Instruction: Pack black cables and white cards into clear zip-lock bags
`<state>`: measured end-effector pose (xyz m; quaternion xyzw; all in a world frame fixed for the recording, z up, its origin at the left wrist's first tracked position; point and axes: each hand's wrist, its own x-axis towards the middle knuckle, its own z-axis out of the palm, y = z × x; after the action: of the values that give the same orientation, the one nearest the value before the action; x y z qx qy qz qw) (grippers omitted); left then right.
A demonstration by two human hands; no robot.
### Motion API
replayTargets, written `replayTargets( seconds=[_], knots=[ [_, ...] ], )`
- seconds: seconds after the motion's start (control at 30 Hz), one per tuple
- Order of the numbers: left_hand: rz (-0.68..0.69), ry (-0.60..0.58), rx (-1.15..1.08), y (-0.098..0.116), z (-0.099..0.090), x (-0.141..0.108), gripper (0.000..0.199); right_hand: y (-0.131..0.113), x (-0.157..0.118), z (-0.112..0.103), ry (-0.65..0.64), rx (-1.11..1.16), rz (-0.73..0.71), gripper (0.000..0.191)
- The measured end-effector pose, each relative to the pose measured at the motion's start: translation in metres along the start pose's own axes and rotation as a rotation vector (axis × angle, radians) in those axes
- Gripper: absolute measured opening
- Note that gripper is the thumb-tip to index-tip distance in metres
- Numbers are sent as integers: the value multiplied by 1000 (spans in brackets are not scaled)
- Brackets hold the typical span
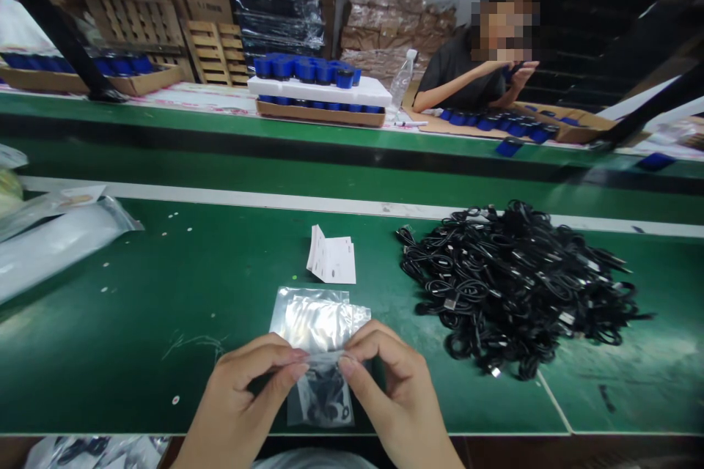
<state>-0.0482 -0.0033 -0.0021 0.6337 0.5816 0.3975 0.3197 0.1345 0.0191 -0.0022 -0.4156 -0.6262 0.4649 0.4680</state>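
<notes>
My left hand (pixel 247 385) and my right hand (pixel 390 388) pinch opposite edges of a clear plastic bag (pixel 320 410) near the front of the green workbench (pixel 137 352). A coiled black cable (pixel 322 392) lies inside the bag, partly hidden by my fingers. Above my fingers, a crinkled silvery film (pixel 316 322) rises from the bag, and I cannot tell whether it is a separate bag. A small folded white leaflet (pixel 331 256) lies just beyond it. To the right of my right hand is a large heap of black cables (pixel 517 293).
Silvery plastic bags (pixel 55 234) lie at the bench's left. Beyond a raised green shelf (pixel 330 154), a person (pixel 462 73) sits among blue-capped items in cardboard trays (pixel 322 111). A plastic water bottle (pixel 401 80), wooden pallets and stacked cardboard stand behind.
</notes>
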Motion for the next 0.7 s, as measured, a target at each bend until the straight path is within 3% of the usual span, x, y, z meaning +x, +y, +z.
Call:
replayTargets(
  seconds=[0.23, 0.47, 0.7],
  knots=[
    [-38, 9, -72, 8, 3, -2, 15, -4, 4, -1, -127, -50, 80, 12],
    [-45, -131, -10, 10, 4, 2, 18, -5, 3, 2, -110, -37, 84, 15],
    [-21, -100, 20, 11, 9, 2, 21, -2, 1, 7, -68, -73, 94, 14]
  ],
)
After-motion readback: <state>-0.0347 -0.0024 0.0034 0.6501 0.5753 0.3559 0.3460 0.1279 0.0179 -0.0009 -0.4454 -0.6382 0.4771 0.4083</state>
